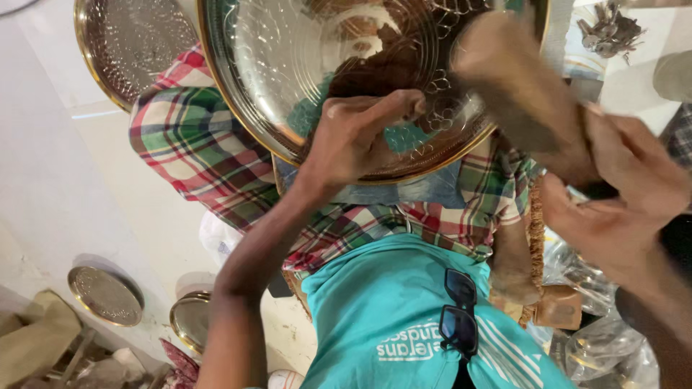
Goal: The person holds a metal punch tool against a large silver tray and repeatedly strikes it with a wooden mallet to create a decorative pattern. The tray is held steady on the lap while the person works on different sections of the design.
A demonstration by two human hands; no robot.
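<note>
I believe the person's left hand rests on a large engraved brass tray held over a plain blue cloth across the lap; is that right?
Not quite: the cloth is red, green and white plaid, not plain blue, as the head view shows. The left hand does rest on the large engraved brass tray over the lap.

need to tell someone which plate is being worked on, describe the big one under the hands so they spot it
Start at the checked cloth over the lap: the large engraved metal plate rests on it, under the left hand. Unlike the small plates on the floor, it is far bigger, gold-rimmed, with looped patterns.

Clear crinkled plastic bags (pixel 602 346) lie at lower right.
</note>
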